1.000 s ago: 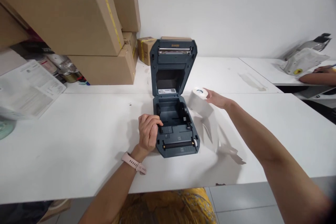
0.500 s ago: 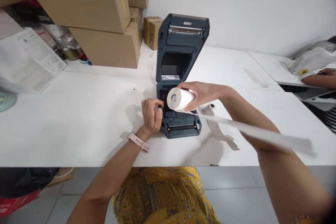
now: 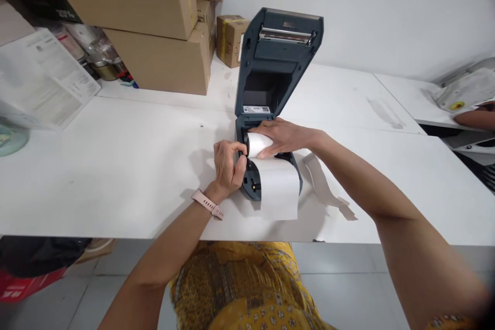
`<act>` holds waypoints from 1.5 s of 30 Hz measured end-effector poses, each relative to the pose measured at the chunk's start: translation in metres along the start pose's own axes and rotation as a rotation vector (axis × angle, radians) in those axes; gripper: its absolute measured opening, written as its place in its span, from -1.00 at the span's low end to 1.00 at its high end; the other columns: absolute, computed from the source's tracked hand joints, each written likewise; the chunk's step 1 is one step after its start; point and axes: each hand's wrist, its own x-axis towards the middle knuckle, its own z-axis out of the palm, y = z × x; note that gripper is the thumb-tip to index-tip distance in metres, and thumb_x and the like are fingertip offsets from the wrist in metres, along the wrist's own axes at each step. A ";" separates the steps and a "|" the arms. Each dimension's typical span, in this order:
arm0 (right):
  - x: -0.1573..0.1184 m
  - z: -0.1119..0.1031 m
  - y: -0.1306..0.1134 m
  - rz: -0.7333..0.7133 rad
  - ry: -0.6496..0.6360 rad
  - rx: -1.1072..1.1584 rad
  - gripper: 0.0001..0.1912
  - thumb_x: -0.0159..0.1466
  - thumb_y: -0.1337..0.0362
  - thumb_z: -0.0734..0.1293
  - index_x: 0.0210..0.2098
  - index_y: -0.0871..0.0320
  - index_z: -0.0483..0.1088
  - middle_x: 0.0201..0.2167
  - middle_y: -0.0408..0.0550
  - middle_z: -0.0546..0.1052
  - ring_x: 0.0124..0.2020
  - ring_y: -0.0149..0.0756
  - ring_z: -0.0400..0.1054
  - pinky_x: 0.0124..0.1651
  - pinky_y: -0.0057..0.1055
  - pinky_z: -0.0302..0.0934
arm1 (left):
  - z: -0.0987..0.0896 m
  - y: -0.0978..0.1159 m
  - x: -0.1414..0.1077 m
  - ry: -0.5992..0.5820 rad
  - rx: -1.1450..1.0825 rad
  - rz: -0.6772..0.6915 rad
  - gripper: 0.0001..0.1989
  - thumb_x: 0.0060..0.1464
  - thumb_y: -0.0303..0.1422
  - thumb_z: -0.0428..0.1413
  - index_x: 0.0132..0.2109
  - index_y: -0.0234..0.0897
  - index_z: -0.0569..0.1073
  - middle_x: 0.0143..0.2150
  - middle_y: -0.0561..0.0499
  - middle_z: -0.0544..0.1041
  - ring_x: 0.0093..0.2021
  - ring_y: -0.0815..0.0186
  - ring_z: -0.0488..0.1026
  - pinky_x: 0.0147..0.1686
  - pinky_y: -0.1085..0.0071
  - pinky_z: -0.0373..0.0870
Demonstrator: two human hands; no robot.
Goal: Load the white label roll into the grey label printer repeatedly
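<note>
A dark blue-grey label printer (image 3: pixel 284 56) stands on the white table with its lid up. Inside its base lies a white paper roll (image 3: pixel 258 144), and a wide strip of its paper (image 3: pixel 280 188) hangs forward over the printer's front edge. My right hand (image 3: pixel 284 136) wraps over the roll from the right. At the base's left side, my left hand (image 3: pixel 229 165) is closed, its curled fingers touching the dark holder at the roll's left end; a pink band circles that wrist. To the right of the printer lies a loose, curling strip of backing paper (image 3: pixel 325 185).
Cardboard boxes (image 3: pixel 158 62) are stacked behind on the left, with a small taped box (image 3: pixel 229 44) beside them. Papers in a clear sleeve (image 3: pixel 46 77) and a green round object (image 3: pixel 11 139) sit far left. Another person's arm (image 3: pixel 477 117) shows at far right.
My right hand has lowered the roll into the printer base. The paper strip that trailed to the right now hangs over the front. My left hand stays at the left side.
</note>
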 end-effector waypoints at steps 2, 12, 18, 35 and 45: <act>-0.015 0.006 -0.009 -0.058 0.156 0.010 -0.22 0.42 -0.22 0.25 0.39 0.20 0.29 0.28 0.30 0.47 0.25 0.16 0.41 0.27 0.12 0.29 | 0.000 0.000 0.001 0.015 -0.009 0.012 -0.83 0.40 -0.27 -0.12 -0.07 -0.17 0.33 -0.23 -0.02 0.54 -0.22 0.18 0.42 -0.05 0.13 0.28; -0.096 0.079 -0.088 -0.001 0.396 -0.061 -0.33 0.55 0.04 0.16 0.56 0.05 -0.05 0.54 0.16 0.12 0.56 0.00 0.03 0.49 0.17 0.14 | 0.000 0.002 0.001 0.003 -0.009 -0.014 -0.78 0.43 -0.20 -0.14 -0.09 -0.16 0.33 -0.23 -0.02 0.53 -0.20 0.18 0.43 -0.06 0.13 0.30; -0.097 0.090 -0.097 0.036 0.467 -0.147 -0.29 0.50 -0.06 0.21 0.52 0.12 0.07 0.52 0.20 0.16 0.55 0.02 0.03 0.50 0.11 0.13 | 0.000 0.002 0.000 -0.036 -0.003 -0.058 -0.75 0.43 -0.15 -0.16 -0.10 -0.15 0.32 -0.22 -0.06 0.54 -0.17 0.16 0.46 -0.05 0.10 0.34; -0.101 0.091 -0.097 0.046 0.459 -0.187 -0.17 0.43 -0.23 0.20 0.52 0.04 0.05 0.53 0.10 0.14 0.55 -0.01 0.04 0.53 0.15 0.00 | -0.008 0.004 0.008 -0.121 0.015 -0.004 -0.67 0.41 -0.18 -0.10 -0.19 -0.16 0.49 -0.25 -0.06 0.59 -0.18 0.13 0.40 -0.06 0.08 0.31; -0.103 0.104 -0.118 0.195 0.509 -0.168 -0.22 0.44 -0.21 0.19 0.54 -0.11 0.00 0.52 -0.05 0.20 0.53 0.06 0.08 0.49 0.18 -0.02 | -0.018 0.015 0.004 -0.275 0.029 0.205 -0.73 0.24 -0.27 0.03 -0.20 -0.06 0.65 -0.19 -0.02 0.72 -0.07 0.04 0.54 0.18 -0.14 0.25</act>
